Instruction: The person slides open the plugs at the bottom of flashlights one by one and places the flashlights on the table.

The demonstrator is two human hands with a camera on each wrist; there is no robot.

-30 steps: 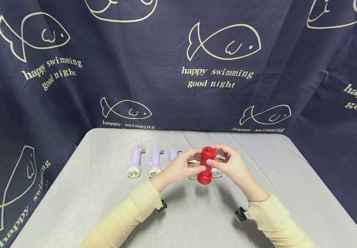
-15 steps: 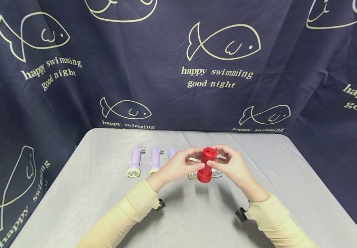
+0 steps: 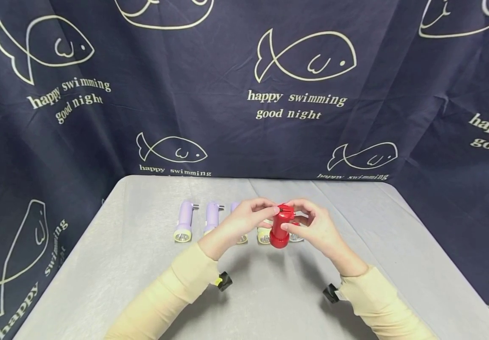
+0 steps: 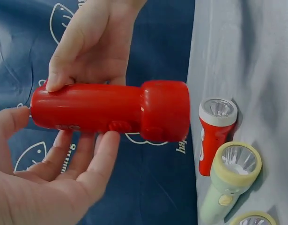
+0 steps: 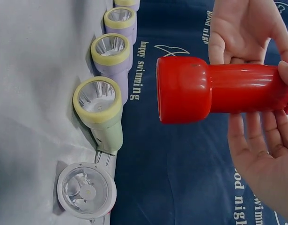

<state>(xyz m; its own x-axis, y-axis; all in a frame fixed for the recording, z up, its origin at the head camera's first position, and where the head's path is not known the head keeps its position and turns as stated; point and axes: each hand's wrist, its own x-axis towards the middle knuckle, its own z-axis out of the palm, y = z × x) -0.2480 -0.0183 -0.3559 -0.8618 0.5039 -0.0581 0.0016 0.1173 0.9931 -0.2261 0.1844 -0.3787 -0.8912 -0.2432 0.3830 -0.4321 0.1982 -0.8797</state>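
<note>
Both hands hold a red flashlight (image 3: 280,231) above the table, its slotted tail end up and its wide head down in the head view. My right hand (image 3: 318,226) grips the body between thumb and fingers. My left hand (image 3: 244,219) has its thumb tip at the tail end, where a small bit of metal shows in the left wrist view, while its fingers (image 4: 104,161) touch the flashlight's side. Behind the hands stand a pale green flashlight (image 5: 99,115) with a yellow rim and a red flashlight with a white rim (image 4: 214,136).
Several lilac flashlights with yellow rims, such as the leftmost lilac flashlight (image 3: 184,219), stand in a row to the left on the grey table (image 3: 150,264). Some show metal plug prongs. A dark blue fish-print curtain (image 3: 227,85) hangs behind.
My left thumb has shifted from the red flashlight's side up to its tail end. The right hand keeps its grip, and the flashlight's head has risen slightly.
</note>
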